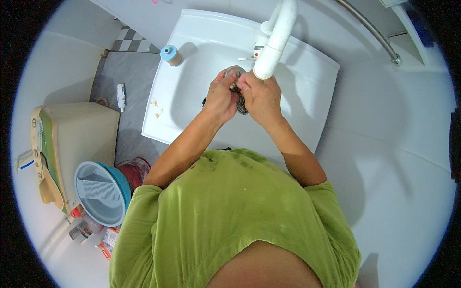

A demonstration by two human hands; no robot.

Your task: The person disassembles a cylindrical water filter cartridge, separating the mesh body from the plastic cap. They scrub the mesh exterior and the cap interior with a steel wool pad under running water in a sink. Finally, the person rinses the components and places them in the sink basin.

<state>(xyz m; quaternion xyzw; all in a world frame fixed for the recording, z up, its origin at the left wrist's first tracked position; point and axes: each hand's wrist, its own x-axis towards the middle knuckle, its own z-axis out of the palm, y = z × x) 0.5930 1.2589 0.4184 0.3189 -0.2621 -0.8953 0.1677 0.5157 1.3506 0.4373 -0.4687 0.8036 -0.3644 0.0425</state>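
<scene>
Over the white washbasin, my left hand grips a clear, round-rimmed object, perhaps a cup or lid. My right hand meets it from the other side, its fingers curled in at the rim. Between the palms hangs a dark, mottled, cloth-like or mesh bundle. Fingers cover much of it, so I cannot tell which hand holds it. Just above my right hand is the end of a white spout. A bit of something black shows beside my left hand.
On the basin's left rim stands a blue-capped bottle, with brownish smears nearer me. A white tube or bottle lies on the grey floor. At left are a washing machine and stacked basins. A metal rail runs upper right.
</scene>
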